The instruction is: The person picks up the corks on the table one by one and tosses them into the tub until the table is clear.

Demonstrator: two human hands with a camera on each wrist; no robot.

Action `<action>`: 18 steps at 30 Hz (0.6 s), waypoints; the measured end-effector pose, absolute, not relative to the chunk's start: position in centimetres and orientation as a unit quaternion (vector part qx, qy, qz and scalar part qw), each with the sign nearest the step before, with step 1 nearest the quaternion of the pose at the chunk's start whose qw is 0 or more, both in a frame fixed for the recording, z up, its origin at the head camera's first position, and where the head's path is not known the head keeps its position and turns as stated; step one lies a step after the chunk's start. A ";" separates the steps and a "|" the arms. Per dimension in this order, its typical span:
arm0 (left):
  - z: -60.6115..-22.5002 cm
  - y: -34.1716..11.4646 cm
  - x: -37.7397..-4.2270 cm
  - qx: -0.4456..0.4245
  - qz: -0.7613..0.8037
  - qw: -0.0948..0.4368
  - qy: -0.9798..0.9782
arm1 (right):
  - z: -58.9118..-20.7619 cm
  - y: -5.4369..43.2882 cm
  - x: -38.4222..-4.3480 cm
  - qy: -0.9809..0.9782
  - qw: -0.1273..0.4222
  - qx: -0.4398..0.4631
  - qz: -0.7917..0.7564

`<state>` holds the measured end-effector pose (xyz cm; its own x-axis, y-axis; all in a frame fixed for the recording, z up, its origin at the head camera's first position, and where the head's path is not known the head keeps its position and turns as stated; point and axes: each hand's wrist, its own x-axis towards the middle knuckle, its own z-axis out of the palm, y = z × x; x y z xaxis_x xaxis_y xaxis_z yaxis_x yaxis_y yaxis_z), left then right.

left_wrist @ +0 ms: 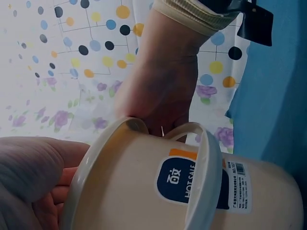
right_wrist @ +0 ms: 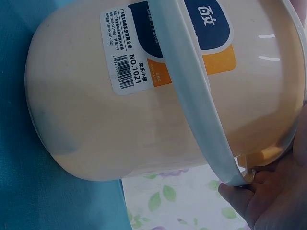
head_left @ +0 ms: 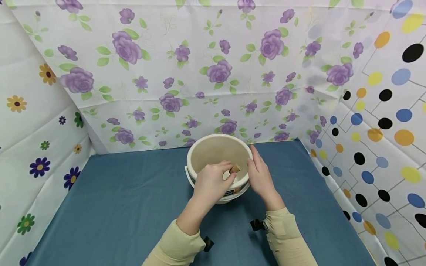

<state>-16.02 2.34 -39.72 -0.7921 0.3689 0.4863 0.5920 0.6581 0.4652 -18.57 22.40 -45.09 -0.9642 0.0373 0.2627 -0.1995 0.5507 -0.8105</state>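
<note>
A cream plastic bucket (head_left: 199, 151) stands upright on the blue cloth, its white handle (left_wrist: 208, 177) hanging down on the near side. My left hand (head_left: 213, 181) reaches over the near rim into the opening. Between its thumb and fingers it pinches a small brown piece (head_left: 235, 169), whose kind I cannot tell. My right hand (head_left: 261, 175) grips the bucket's right side at the rim, close to the handle's joint in the right wrist view. The left wrist view hides the left fingertips and the brown piece behind the bucket wall.
Blue cloth (head_left: 133, 207) covers the table. A wall sheet with purple flowers (head_left: 169, 101) rises behind the bucket, with a daisy-patterned sheet (head_left: 40, 166) at left and a dotted sheet (head_left: 372, 177) at right. A label with a barcode (right_wrist: 124, 69) is on the bucket.
</note>
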 end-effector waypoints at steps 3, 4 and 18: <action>-39.7 2.6 -16.0 -0.267 -0.310 0.175 -0.896 | -45.1 22.4 -18.6 -0.870 0.125 0.046 0.474; -39.7 2.7 -16.0 -0.265 -0.310 0.172 -0.897 | -45.1 22.4 -18.6 -0.870 0.125 0.046 0.474; -39.8 3.5 -16.6 -0.265 -0.278 0.170 -0.908 | -45.1 22.4 -18.5 -0.869 0.126 0.048 0.476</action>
